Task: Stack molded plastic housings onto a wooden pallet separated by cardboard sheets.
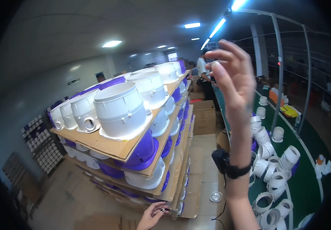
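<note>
My right hand (236, 76) is raised high, with its fingers loosely bent and apart and nothing in them. A black strap with a small box (222, 160) is on that wrist. Low in front, my left hand (152, 216) is closed beside the lower corner of a stack of cardboard sheets (142, 144). Something small and dark shows at its fingertips, too little to name. White plastic tub-shaped parts (120, 109) with flanged bases stand on the top sheet. Purple parts (140, 153) of similar shape sit among white ones on the layers below.
Right of the stack, a green conveyor belt (305, 168) carries a heap of white ring-like fittings (276, 180). Metal posts (278, 69) rise beside it. A cardboard box (203, 117) stands on the floor, and a person (203, 71) works farther back. More stacked parts (41, 142) are at left.
</note>
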Demonstrator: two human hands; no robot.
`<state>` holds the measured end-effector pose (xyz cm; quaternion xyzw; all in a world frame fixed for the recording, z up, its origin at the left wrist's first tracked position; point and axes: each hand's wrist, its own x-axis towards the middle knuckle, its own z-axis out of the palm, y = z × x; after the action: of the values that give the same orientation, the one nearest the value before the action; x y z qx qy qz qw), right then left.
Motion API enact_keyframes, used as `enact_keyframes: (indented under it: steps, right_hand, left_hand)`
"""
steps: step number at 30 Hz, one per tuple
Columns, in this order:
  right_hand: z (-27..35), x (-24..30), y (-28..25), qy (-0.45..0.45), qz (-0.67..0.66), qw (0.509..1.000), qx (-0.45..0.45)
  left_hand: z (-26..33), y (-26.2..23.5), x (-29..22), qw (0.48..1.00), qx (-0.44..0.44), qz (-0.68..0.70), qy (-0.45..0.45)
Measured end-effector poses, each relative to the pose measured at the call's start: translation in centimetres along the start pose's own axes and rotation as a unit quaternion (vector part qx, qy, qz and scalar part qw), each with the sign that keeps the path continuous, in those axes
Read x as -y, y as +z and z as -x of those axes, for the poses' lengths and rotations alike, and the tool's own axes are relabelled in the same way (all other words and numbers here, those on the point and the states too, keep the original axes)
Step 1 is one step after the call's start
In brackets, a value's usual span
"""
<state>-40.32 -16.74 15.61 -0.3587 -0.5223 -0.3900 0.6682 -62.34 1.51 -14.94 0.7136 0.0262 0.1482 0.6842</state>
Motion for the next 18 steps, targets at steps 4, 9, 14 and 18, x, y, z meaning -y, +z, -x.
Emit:
enact_keyframes:
  steps: [4, 9, 14, 18]
  right_hand:
    - [2.7, -9.3, 0.6, 0.167, -0.029, 0.984, -0.053]
    - [7.3, -17.8, 6.1, 0.335, 0.017, 0.942, 0.029]
    - [8.0, -19.2, 10.6, 0.358, 0.081, 0.929, 0.048]
    - [7.8, -19.3, 11.4, 0.347, 0.091, 0.933, 0.017]
  left_hand:
    - [1.1, 1.3, -1.7, 0.996, -0.065, -0.063, -0.025]
    - [3.2, 1.7, -2.5, 0.989, -0.140, -0.055, -0.012]
    - [4.7, 1.1, -2.8, 0.978, -0.197, -0.063, 0.002]
    - [6.2, -0.6, -2.8, 0.973, -0.223, -0.061, 0.018]
